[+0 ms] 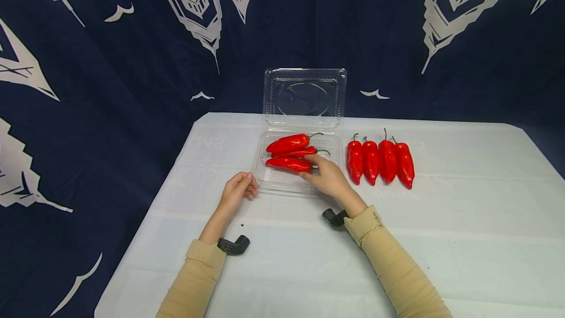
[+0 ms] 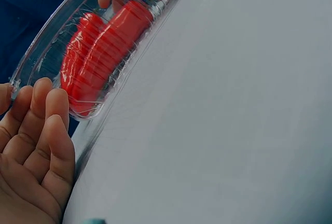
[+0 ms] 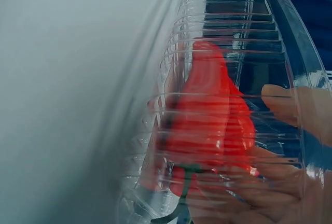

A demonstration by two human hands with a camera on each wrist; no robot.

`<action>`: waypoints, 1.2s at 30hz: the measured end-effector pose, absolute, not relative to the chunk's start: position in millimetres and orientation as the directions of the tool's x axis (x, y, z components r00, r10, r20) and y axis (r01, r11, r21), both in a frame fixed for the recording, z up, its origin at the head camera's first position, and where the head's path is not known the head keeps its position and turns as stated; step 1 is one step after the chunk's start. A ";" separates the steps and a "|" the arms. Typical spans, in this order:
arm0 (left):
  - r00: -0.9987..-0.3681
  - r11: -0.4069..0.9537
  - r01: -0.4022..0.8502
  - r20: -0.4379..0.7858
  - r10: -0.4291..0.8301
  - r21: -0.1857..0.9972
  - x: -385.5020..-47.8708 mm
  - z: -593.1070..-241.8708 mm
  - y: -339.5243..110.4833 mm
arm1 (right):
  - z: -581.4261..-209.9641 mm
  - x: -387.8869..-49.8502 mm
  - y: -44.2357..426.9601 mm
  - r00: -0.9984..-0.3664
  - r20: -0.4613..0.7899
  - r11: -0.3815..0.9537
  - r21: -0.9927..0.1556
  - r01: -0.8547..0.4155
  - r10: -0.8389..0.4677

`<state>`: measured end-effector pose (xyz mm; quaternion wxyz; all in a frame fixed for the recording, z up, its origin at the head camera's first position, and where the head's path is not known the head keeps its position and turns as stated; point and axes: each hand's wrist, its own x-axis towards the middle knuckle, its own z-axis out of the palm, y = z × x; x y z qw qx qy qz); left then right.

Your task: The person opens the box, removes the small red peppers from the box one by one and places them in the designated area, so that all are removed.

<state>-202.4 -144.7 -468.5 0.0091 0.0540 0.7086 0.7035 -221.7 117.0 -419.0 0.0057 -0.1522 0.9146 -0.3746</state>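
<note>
A clear plastic container [image 1: 282, 189] holds three red peppers, lying crosswise with stems to the right. My left hand [image 1: 236, 189] is at its front left corner; in the left wrist view, the thumb and a finger of that hand [image 2: 36, 151] pinch the rim [image 2: 42, 37], the other fingers loosely bent. My right hand [image 1: 328, 178] reaches inside from the right, thumb and fingers around the stem end of the front pepper [image 1: 286, 163]. Through the ribbed wall, the right wrist view shows the right hand [image 3: 275, 182] beside red peppers [image 3: 199, 120], partly blurred.
The container's clear lid [image 1: 304, 98] stands raised at the back. Several red peppers [image 1: 387, 162] lie side by side to the right of the container, stems pointing away. A white cover [image 1: 463, 220] lies over the table, with a dark patterned curtain [image 1: 366, 38] behind.
</note>
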 end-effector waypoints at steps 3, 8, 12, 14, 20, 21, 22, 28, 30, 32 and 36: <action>-0.994 -0.007 0.049 0.049 0.097 0.999 -203.0 -468.1 -145.3 | -419.7 -221.8 117.0 -0.951 0.100 0.675 -0.683 -0.278 -0.291; -0.993 0.000 0.039 0.039 0.112 0.999 -199.2 -459.6 -144.6 | -419.0 -221.3 117.1 -0.947 0.087 0.669 -0.687 -0.282 -0.309; -0.992 0.007 0.048 0.047 0.118 0.999 -192.0 -446.9 -141.9 | -418.8 -221.1 117.3 -0.943 0.080 0.662 -0.694 -0.284 -0.322; -0.992 0.007 0.048 0.047 0.118 0.999 -189.4 -442.6 -140.7 | -418.7 -220.7 117.6 -0.941 0.072 0.663 -0.692 -0.286 -0.330; -0.991 0.002 0.053 0.052 0.121 0.999 -189.0 -442.3 -140.7 | -419.1 -219.5 118.0 -0.937 0.036 0.666 -0.694 -0.274 -0.348; -0.991 0.001 0.053 0.052 0.121 0.999 -189.1 -442.6 -140.8 | -419.2 -219.4 118.0 -0.936 0.035 0.664 -0.696 -0.275 -0.350; -0.991 0.001 0.052 0.052 0.122 0.999 -189.2 -442.9 -140.8 | -419.3 -219.4 118.0 -0.934 0.036 0.662 -0.696 -0.278 -0.354; -0.992 -0.001 0.046 0.046 0.119 0.999 -189.4 -443.1 -140.9 | -419.9 -220.3 119.0 -0.926 0.050 0.644 -0.704 -0.299 -0.375; -0.992 -0.001 0.045 0.044 0.117 0.999 -189.4 -443.1 -140.8 | -420.2 -220.6 119.6 -0.921 0.053 0.635 -0.708 -0.308 -0.387; -0.992 0.001 0.043 0.042 0.117 0.999 -189.3 -443.0 -140.6 | -420.6 -220.9 120.0 -0.917 0.053 0.630 -0.711 -0.313 -0.396; -0.993 0.007 0.038 0.037 0.115 0.999 -189.2 -442.4 -140.5 | -420.4 -220.6 120.0 -0.912 0.042 0.627 -0.713 -0.314 -0.408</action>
